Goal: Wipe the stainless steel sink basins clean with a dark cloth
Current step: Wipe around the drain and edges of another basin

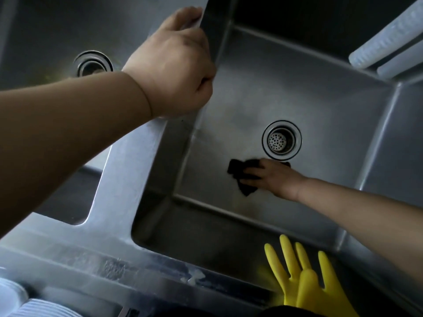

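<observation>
The head camera looks straight down into a steel sink with two basins.

The right arm reaches in from the right side and goes down to the floor of the right basin (297, 92). The right hand (272, 177) lies low on the dark cloth (240, 177) and presses it on the basin floor. The fingers point left and bend a little over the cloth, so the hand holds it. The cloth is crumpled. It sticks out to the left of the fingers and toward the near side. It sits just near of the round drain (281, 140), very close to it.

The left arm comes in from the left edge and stretches far across the picture. The left hand (176, 72) sits on the divider (128, 170), the steel strip between the two basins. The fingers curl over its edge on the right basin side and grip it. The wrist is bent and the back of the hand faces up.

The left basin (45, 42) has its own drain (93, 64), partly hidden by the left arm.

A yellow rubber glove (304, 277) hangs over the near rim of the right basin, fingers spread and pointing far. At the far right lie pale ribbed bars (389, 35).
</observation>
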Available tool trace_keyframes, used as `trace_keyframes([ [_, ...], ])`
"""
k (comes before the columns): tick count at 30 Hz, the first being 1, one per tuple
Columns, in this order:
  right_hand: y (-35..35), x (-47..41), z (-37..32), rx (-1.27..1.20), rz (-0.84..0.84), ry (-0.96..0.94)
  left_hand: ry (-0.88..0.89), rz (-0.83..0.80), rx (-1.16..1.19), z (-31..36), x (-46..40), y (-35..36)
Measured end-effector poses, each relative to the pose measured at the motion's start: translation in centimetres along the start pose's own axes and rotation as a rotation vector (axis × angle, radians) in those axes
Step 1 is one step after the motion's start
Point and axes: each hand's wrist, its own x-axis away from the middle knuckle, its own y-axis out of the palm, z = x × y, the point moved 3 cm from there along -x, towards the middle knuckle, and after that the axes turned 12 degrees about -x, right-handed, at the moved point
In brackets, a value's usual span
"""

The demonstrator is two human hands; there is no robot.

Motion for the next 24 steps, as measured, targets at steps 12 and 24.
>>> trace_keyframes([
  [12, 3.5, -11.9, -5.3, 0.062, -0.028, -0.120, -0.010, -0.019, -0.016, 0.1, 0.1, 0.2],
  [24, 4.6, -1.6, -5.3, 0.129, -0.208, -0.161, 0.015, -0.044, -0.005, 0.2, 0.1, -0.3],
])
